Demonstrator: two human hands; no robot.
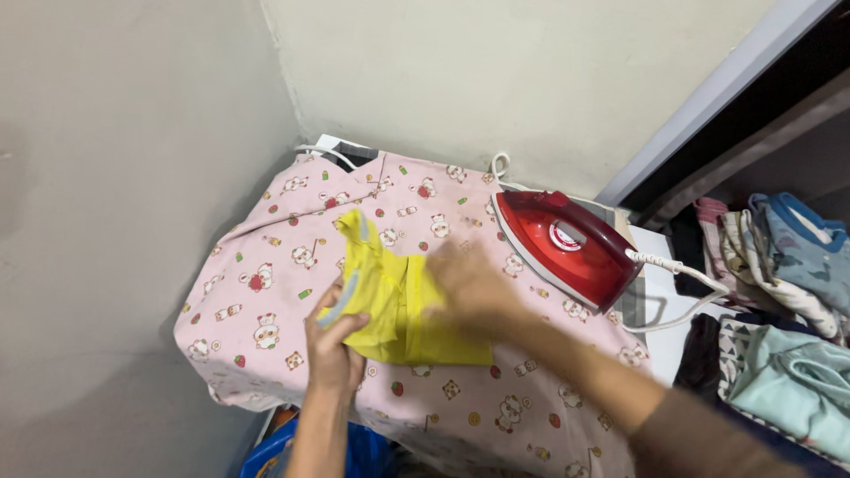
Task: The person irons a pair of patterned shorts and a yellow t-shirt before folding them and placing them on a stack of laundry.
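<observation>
The left hand [332, 341] closes its fingers around the near left edge of one small yellow cloth garment with a grey trim [398, 310], pinching the fabric between thumb and fingers. The right hand [469, 283] lies flat and spread on the right part of the same garment, palm down; it is blurred, so the exact set of its fingers cannot be told. The garment lies partly folded near the middle of the board, its upper corner pointing toward the wall.

Just to the right of the right hand stands one red steam iron with a white dial [562, 248], resting tilted on the far right end of the board, apart from the garment. One white cord [686, 283] runs from its heel and loops down the right side.

The surface is one ironing board covered in a pink cloth printed with small cartoon animals and strawberries [266, 310], which hangs over the edges. Under its near edge shows one blue plastic basket [266, 456].

To the right, a heap of several folded clothes in pale green, grey and patterned fabric [779, 301] sits on dark shelving. The board is pushed into a corner of two plain beige walls [124, 133], with a pale door frame [708, 88] slanting at the right.
</observation>
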